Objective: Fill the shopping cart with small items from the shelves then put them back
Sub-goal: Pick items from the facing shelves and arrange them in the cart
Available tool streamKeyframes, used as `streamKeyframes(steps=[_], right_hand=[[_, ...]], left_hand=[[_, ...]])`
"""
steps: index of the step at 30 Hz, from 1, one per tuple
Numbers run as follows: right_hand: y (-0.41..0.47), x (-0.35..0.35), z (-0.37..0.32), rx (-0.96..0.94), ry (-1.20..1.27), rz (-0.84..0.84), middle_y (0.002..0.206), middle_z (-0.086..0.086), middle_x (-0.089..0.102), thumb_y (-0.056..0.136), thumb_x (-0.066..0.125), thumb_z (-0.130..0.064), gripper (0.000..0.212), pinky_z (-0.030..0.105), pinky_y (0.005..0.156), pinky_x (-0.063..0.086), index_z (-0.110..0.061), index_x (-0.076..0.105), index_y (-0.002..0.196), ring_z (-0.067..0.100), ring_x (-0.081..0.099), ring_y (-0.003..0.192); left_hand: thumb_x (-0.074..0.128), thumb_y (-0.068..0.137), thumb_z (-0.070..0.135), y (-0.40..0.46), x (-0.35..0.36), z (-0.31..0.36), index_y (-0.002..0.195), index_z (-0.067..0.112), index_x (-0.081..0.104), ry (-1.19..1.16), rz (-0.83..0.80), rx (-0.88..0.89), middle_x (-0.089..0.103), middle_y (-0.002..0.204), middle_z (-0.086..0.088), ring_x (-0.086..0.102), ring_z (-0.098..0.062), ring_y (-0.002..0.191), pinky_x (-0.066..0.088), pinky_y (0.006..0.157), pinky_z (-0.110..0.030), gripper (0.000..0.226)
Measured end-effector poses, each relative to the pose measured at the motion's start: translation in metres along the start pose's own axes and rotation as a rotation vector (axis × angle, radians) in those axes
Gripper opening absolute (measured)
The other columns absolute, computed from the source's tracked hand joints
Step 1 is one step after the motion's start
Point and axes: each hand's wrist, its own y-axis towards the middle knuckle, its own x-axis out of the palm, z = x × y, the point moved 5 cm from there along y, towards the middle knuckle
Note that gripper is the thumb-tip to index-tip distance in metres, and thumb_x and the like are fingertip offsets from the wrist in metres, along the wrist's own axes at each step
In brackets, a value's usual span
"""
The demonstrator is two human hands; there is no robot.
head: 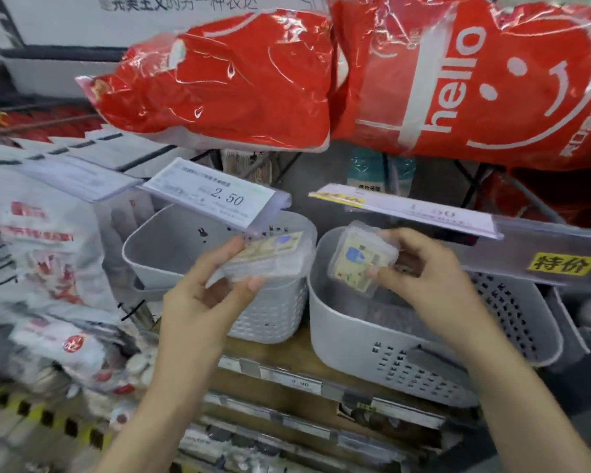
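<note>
My left hand (205, 295) pinches a small clear plastic box (270, 257) with a printed label, held over the left grey basket (157, 264). My right hand (427, 278) grips a second clear plastic box (362, 261) of the same kind, held above the open right grey basket (355, 346). Both boxes are in the air at shelf height, about a hand's width apart. The shopping cart is out of sight.
Red "hello" bags (458, 80) in clear wrap hang overhead. Price tags (215, 196) jut out just above the baskets, and a yellow label (562, 264) sits at right. White and red packets (48, 250) fill the left shelves. A lower shelf edge (287, 380) runs under the baskets.
</note>
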Motion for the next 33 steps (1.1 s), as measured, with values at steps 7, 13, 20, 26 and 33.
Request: streamKeyframes(steps=[7, 13, 20, 26, 33], right_hand=[[-0.038, 0.043, -0.033, -0.102, 0.288, 0.144, 0.095, -0.016, 0.072, 0.079, 0.066, -0.004, 0.029, 0.01, 0.07, 0.05, -0.019, 0.063, 0.103, -0.002, 0.066, 0.087], [-0.06, 0.149, -0.048, 0.074, 0.458, 0.042, 0.09, -0.013, 0.074, 0.081, 0.064, -0.005, 0.024, 0.013, 0.066, 0.053, -0.024, 0.065, 0.095, 0.003, 0.069, 0.084], [-0.094, 0.336, -0.058, 0.331, 0.536, -0.331, 0.098, -0.004, 0.074, 0.086, 0.062, -0.009, 0.02, 0.034, 0.081, 0.049, -0.022, 0.068, 0.101, 0.014, 0.07, 0.092], [-0.146, 0.481, -0.074, 0.469, 0.526, -0.667, 0.093, -0.002, 0.075, 0.089, 0.06, -0.006, 0.018, 0.034, 0.076, 0.054, -0.018, 0.065, 0.1, 0.016, 0.071, 0.086], [-0.177, 0.602, -0.084, 0.535, 0.474, -0.934, 0.09, 0.007, 0.075, 0.087, 0.056, 0.007, 0.022, 0.022, 0.058, 0.056, -0.009, 0.065, 0.099, 0.012, 0.07, 0.074]], left_hand=[[0.057, 0.087, 0.038, -0.023, -0.057, -0.005, 0.1, 0.014, 0.071, -0.297, 0.215, -0.088, 0.07, 0.112, -0.003, 0.066, -0.019, 0.103, 0.054, 0.074, -0.02, 0.03], [0.058, 0.085, 0.021, -0.051, -0.163, -0.015, 0.087, 0.018, 0.07, -0.205, 0.402, -0.187, 0.066, 0.117, 0.012, 0.065, -0.002, 0.101, 0.056, 0.076, -0.025, 0.013], [0.06, 0.09, 0.015, -0.136, -0.324, -0.04, 0.088, 0.029, 0.071, -0.082, 0.774, -0.298, 0.07, 0.108, 0.003, 0.067, -0.017, 0.097, 0.05, 0.074, -0.033, 0.018], [0.057, 0.089, 0.002, -0.226, -0.436, -0.038, 0.112, 0.02, 0.061, -0.156, 1.17, -0.337, 0.072, 0.103, -0.004, 0.065, -0.022, 0.1, 0.049, 0.078, -0.032, 0.029], [0.091, 0.033, 0.049, -0.282, -0.508, -0.043, 0.112, 0.016, 0.061, -0.204, 1.398, -0.328, 0.073, 0.101, -0.007, 0.069, -0.019, 0.089, 0.057, 0.069, -0.021, 0.091]])
